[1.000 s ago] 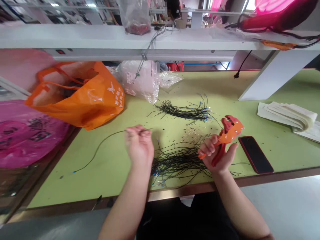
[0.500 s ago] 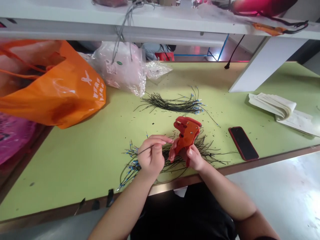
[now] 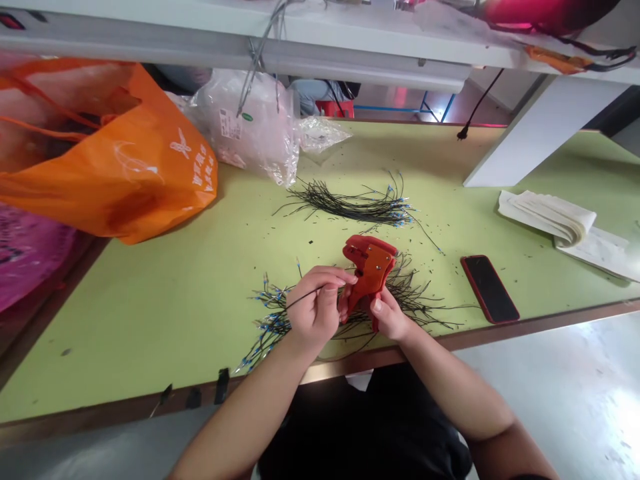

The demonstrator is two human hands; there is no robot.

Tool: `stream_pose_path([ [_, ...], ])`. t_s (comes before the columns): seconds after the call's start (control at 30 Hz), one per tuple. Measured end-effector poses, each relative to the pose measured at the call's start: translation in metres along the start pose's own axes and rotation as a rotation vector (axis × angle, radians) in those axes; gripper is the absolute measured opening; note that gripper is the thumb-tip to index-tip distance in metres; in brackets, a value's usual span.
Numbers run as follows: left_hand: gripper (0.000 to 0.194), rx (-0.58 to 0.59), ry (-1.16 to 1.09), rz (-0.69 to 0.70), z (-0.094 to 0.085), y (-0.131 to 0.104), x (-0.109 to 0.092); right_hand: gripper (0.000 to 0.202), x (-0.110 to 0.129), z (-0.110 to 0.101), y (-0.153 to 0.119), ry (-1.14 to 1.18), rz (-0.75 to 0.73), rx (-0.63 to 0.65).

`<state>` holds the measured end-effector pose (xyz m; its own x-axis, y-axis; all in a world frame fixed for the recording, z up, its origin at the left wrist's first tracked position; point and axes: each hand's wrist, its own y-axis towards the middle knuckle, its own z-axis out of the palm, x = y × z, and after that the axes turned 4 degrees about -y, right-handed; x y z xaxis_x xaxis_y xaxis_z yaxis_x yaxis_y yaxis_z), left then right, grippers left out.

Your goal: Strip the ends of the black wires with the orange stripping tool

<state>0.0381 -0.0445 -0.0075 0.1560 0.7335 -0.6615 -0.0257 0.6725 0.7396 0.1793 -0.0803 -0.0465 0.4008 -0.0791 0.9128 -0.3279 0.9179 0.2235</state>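
Observation:
Pinched in my left hand [image 3: 316, 308] is a thin black wire [image 3: 303, 296], its near part trailing back across the fingers. My right hand [image 3: 387, 315] is wrapped round the handles of a red and orange wire stripper [image 3: 374, 261], whose jaws point up and left. The left fingertips are right beside the tool's body; whether they touch it I cannot tell. Below both hands lies a pile of black wires [image 3: 417, 303], partly covered by them, with blue-tipped ends [image 3: 270, 323] sticking out at the left.
Farther back lies a second bundle of black wires [image 3: 350, 205]. A phone [image 3: 490, 288] and folded papers [image 3: 550, 217] lie at the right. An orange bag [image 3: 165, 180] and a clear plastic bag [image 3: 255, 127] stand at the left. A white shelf [image 3: 350, 43] spans overhead.
My left hand has moved right, bringing the wire closer to the wire stripper. The stripper has shifted slightly left in my right hand's grip. The camera view has shifted a little.

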Motion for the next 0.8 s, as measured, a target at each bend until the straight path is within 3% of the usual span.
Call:
stream_pose_path([
  [0.13, 0.024, -0.023, -0.046, -0.063, 0.003, 0.000, -0.004, 0.055, 0.002, 0.001, 0.000, -0.022, 0.037, -0.001],
  [0.37, 0.028, -0.086, -0.208, -0.298, 0.006, 0.002, -0.009, 0.056, 0.002, 0.000, -0.001, -0.007, 0.007, -0.028],
  [0.57, 0.026, -0.041, -0.198, -0.315, 0.007, 0.002, -0.011, 0.058, -0.004, -0.002, -0.003, -0.027, 0.015, -0.058],
  [0.8, 0.029, -0.087, -0.106, -0.280, 0.007, 0.004, -0.012, 0.055, -0.001, -0.003, -0.004, -0.046, 0.006, -0.052],
])
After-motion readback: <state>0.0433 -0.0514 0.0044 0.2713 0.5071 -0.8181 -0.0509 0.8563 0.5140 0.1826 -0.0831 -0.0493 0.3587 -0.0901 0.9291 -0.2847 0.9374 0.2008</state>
